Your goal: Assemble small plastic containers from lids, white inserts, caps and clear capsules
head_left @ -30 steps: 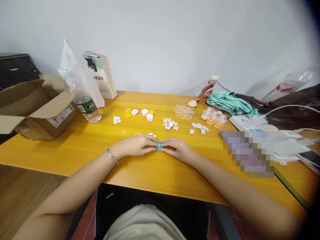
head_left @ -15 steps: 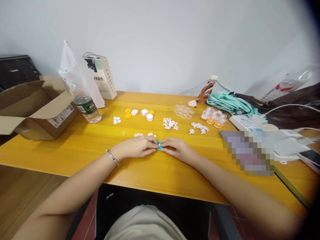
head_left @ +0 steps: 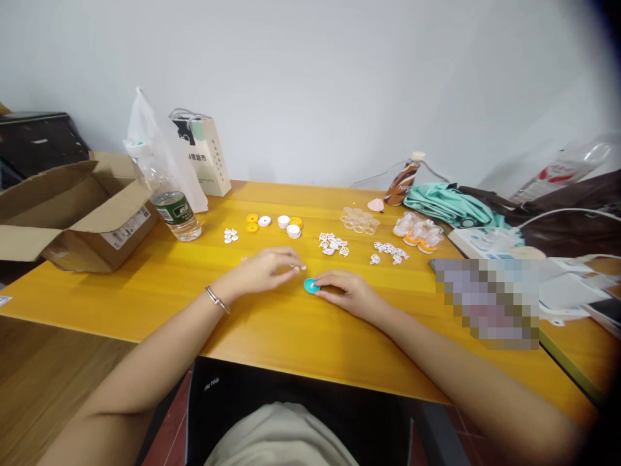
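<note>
A small round teal disc with a white piece at its middle rests at the table's near centre. My right hand grips its right edge between thumb and fingers. Just up and left of the disc, my left hand is apart from it, thumb and fingers separated. By its fingertips lies a small white piece; other small pieces there are covered by the hand.
Behind the hands are yellow discs, white round parts, white wheel-shaped parts and clear rings. A cardboard box and water bottle stand left. A power strip lies right.
My left hand has let go of the teal disc and moved slightly up and left. My right hand still has the disc. The view has shifted slightly.
</note>
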A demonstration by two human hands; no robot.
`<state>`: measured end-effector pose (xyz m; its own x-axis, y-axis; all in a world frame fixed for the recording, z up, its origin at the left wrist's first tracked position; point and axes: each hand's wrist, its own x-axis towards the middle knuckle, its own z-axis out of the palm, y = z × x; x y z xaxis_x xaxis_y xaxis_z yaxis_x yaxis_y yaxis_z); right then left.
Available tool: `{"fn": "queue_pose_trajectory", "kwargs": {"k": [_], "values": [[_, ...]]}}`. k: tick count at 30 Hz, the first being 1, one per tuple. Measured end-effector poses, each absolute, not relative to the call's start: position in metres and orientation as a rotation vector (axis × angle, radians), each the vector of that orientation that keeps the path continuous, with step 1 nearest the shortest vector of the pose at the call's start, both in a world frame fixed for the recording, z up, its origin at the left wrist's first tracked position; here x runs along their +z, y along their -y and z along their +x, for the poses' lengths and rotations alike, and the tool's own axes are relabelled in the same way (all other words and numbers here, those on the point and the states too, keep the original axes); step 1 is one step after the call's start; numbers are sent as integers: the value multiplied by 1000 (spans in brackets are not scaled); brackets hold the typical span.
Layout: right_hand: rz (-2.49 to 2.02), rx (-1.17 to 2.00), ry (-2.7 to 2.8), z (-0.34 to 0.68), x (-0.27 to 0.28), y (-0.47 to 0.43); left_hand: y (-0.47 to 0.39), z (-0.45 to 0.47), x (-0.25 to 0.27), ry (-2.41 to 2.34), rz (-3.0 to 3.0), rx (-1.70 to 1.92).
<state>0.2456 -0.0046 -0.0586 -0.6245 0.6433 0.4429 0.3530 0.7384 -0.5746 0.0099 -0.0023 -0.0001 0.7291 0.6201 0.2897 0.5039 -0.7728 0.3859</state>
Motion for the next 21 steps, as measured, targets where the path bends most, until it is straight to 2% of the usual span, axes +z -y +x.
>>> {"fn": "queue_pose_trajectory", "kwargs": {"k": [2, 6, 14, 21], "values": [[-779, 596, 2278, 246, -58, 4, -6, -1, 5, -1069, 2601, 698], [-811, 581, 2268, 246, -56, 5, -22, -17, 3, -1273, 2569, 480], [-842, 550, 2302, 243, -52, 6, -37, -13, -22, -1322, 2366, 387], [-884, 514, 2306, 240, -54, 6, -36, -12, -17, -1318, 2391, 374]]}}
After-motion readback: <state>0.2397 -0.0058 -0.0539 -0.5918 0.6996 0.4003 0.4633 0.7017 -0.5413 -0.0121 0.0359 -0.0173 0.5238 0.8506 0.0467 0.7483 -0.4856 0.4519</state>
